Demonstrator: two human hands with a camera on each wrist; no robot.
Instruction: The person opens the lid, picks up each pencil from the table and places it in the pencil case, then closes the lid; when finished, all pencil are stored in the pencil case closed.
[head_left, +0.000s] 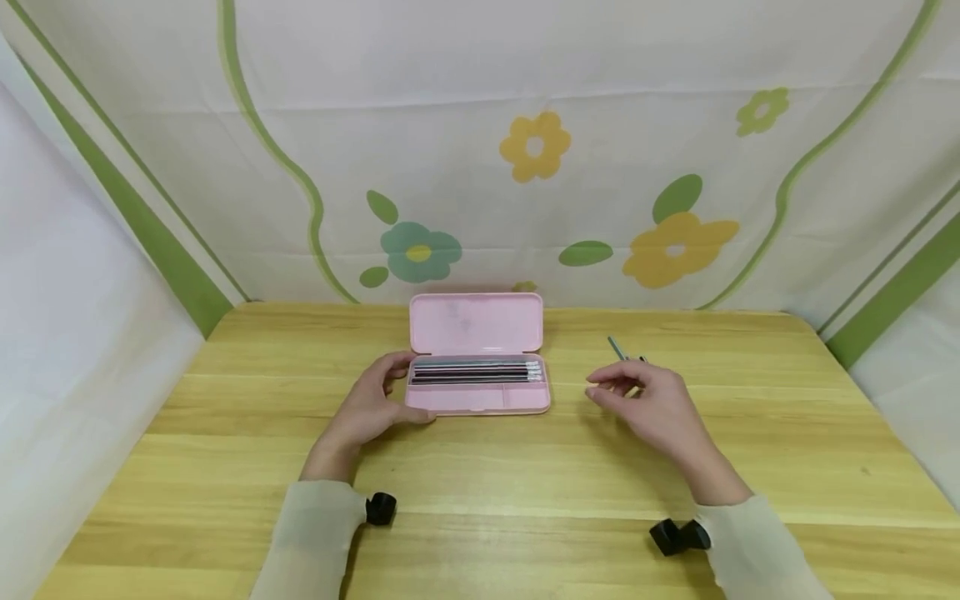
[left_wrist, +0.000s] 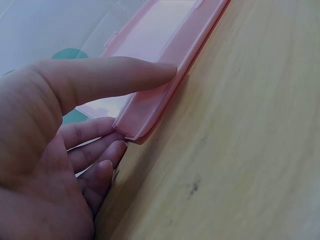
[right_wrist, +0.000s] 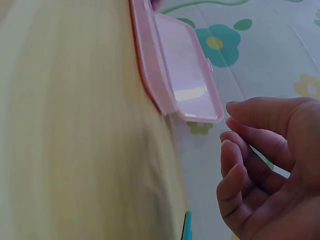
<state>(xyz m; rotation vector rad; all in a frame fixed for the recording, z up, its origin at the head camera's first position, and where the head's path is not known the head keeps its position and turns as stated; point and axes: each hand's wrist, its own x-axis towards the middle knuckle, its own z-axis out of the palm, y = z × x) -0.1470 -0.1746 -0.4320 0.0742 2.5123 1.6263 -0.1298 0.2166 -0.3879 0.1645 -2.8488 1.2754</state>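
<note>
A pink pencil case (head_left: pixel 455 399) lies on the table with its lid (head_left: pixel 476 323) raised at the back. Several dark pencils (head_left: pixel 472 372) lie side by side in its rear compartment, white eraser ends to the right. My left hand (head_left: pixel 369 406) holds the case by its left end, thumb against the front wall and fingers at the end. Right of the case, my right hand (head_left: pixel 648 404) hovers with fingers bent and nothing between them. Just beyond it lies a teal pencil (head_left: pixel 617 347), partly hidden by the hand; a dark tip (head_left: pixel 642 359) shows beside it.
The wooden table (head_left: pixel 480 517) ends at a white cloth backdrop (head_left: pixel 450 150) with flower prints, close behind the raised lid. Cloth walls also stand at the left and right. A black wrist device (head_left: pixel 381 508) is on each sleeve.
</note>
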